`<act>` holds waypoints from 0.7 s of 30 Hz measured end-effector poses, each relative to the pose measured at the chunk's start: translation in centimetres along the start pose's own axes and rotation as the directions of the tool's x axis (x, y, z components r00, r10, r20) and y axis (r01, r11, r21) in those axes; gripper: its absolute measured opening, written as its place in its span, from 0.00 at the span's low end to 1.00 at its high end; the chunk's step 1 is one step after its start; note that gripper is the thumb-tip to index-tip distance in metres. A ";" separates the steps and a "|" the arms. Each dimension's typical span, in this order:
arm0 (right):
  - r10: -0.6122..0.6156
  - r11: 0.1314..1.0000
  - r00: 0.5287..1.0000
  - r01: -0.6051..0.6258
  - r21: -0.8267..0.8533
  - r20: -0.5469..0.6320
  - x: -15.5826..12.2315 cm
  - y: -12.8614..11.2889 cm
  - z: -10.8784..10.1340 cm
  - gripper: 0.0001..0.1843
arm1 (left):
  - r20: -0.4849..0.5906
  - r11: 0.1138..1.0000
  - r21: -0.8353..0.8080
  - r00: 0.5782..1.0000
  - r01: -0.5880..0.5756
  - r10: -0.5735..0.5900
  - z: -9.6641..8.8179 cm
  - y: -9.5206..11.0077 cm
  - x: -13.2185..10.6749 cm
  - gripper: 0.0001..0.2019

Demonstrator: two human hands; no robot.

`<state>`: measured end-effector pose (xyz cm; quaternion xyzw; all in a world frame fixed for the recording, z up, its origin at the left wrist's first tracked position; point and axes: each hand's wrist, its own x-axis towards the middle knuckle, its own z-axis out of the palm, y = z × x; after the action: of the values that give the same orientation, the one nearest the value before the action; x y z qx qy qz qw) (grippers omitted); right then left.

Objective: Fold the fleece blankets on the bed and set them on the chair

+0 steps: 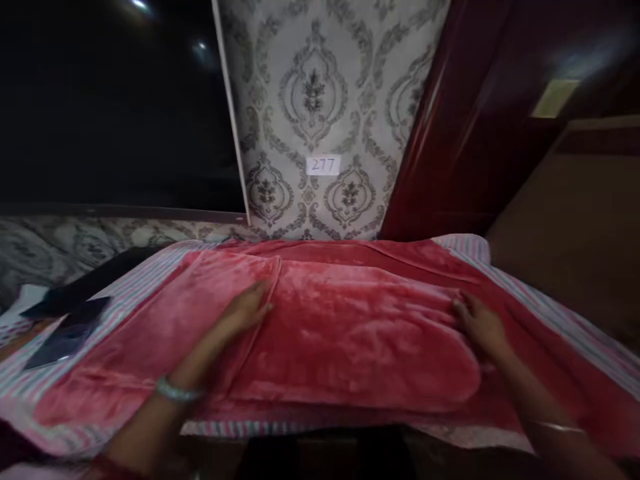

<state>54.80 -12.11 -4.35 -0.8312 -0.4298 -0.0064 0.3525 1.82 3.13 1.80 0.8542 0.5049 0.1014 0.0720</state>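
A plush red blanket (350, 327) lies spread over a striped pink and blue sheet (140, 277) on a table. A folded layer of the blanket covers the middle. My left hand (245, 310) rests flat on the blanket near the fold's left edge, fingers stretched out. My right hand (477, 323) lies on the right end of the folded layer, fingers extended onto the fabric. Bangles circle both wrists.
Dark flat objects (70, 313) lie on the sheet at the left. Behind the table stands a patterned wallpaper wall with a small label reading 277 (323, 165), a dark window at left and a red curtain (450, 120) at right. Brown wall surface fills the far right.
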 end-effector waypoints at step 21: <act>-0.080 0.974 0.963 0.130 0.186 -0.257 0.1 -6.8 -9.4 0.18 | -0.182 0.945 0.295 0.979 0.141 -0.090 4.6 3.1 6.0 0.31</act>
<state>52.72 -15.02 6.71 -0.7598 -0.4246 -0.0852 0.4849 8.34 6.79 -1.33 0.8124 0.5680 0.0883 -0.0976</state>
